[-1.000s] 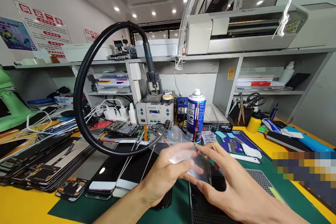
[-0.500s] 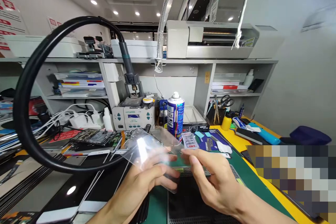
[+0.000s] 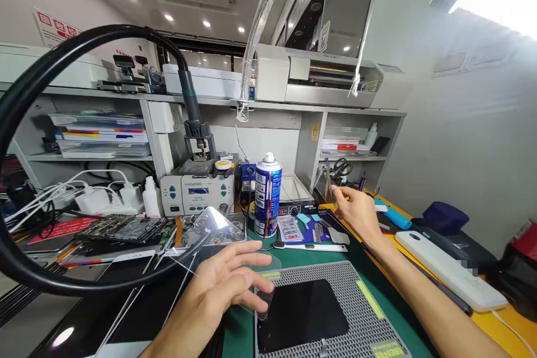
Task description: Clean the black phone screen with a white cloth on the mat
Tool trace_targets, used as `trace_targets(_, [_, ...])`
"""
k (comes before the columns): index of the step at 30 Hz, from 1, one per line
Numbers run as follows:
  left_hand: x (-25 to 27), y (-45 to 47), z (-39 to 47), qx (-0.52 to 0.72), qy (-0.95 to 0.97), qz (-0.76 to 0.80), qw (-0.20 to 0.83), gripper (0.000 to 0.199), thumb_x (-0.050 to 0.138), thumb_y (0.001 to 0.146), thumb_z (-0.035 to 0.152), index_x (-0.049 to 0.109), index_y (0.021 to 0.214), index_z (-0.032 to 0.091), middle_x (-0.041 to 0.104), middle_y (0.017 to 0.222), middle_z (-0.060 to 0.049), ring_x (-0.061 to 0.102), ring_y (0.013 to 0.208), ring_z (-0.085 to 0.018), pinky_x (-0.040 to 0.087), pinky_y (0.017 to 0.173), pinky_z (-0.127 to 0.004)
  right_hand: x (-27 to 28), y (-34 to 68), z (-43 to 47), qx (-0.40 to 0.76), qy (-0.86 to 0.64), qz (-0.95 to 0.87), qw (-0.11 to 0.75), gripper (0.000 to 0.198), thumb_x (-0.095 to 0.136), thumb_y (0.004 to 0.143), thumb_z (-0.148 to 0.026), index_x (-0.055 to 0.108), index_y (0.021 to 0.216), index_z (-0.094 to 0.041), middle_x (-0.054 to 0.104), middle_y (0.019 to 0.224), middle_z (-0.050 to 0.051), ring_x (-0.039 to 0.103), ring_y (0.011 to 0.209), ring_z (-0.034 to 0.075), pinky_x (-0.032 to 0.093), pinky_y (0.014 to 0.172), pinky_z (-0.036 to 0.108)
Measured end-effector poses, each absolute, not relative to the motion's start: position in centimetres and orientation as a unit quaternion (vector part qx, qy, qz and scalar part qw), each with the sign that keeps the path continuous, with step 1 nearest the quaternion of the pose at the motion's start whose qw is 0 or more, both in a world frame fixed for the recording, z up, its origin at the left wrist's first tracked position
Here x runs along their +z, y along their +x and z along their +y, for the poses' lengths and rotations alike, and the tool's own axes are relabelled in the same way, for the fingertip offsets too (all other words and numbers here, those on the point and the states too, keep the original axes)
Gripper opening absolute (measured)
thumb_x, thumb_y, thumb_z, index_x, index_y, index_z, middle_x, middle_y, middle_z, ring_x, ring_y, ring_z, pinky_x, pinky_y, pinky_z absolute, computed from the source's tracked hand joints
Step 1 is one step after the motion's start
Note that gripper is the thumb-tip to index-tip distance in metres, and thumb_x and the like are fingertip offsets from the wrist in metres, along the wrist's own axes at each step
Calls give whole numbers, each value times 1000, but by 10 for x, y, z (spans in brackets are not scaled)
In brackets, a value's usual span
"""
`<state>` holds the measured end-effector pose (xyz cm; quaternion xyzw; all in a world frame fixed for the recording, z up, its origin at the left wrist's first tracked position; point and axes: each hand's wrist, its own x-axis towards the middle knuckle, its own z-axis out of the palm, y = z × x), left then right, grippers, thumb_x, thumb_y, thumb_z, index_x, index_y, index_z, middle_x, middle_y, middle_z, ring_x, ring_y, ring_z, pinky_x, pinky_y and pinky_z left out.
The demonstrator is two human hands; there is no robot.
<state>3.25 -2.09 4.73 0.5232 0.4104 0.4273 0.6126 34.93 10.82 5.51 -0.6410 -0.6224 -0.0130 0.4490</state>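
The left hand (image 3: pixel 224 282) holds loosely the clear plastic film (image 3: pixel 217 220) in front of the spray can (image 3: pixel 268 196); edge contact should leave fewer fingerprints. Right of this can, the right hand (image 3: pixel 357 211) reaches the tool holder (image 3: pixel 321 188); its grip I cannot tell.

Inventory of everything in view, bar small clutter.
Clear film: at least one, transparent, front centre
Flat panel: one, black, front centre
Perforated pad: one, grey, under flat panel
Mat: one, green, under pad
Spray can: one, blue-white, centre
Station: one, grey, left of can
Hose: one, black, left
Circuit boards: several, mixed, left
Screen-like panels: several, mostly black, front left
Boxy machine: one, off-white, upper right of centre
Scissors: one pair, black, back right
Pouch: one, dark blue, right
Left hand: one, bare, holding clear film
Right hand: one, bare, near scissors
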Motion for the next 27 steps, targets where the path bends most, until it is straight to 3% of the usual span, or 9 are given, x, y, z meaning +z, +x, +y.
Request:
trace_targets(5, [46,30,-20,412,541,415,604,40,54,95,31,55,133,19,68,125,-12,73,89,-26,53,93,-43,50,342,110,-12,-662,-640,390,25,60,101,-39,67,110,-17,69,108,5,68,87,20,59,78,36])
trace_targets(13, [43,32,-23,416,552,402,600,37,52,96,29,55,131,19,70,121,-11,73,88,-26,54,90,-43,46,353,122,-24,-701,-633,326,24,61,101,-36,65,117,-18,66,118,8,67,98,22,58,84,41])
trace_targets(27, [42,32,-21,407,544,413,606,38,53,95,30,57,131,19,68,124,-11,73,87,-26,53,91,-42,26,353,158,72,-712,-592,371,31,64,99,-34,61,125,-17,63,123,9,66,102,24,58,86,44])
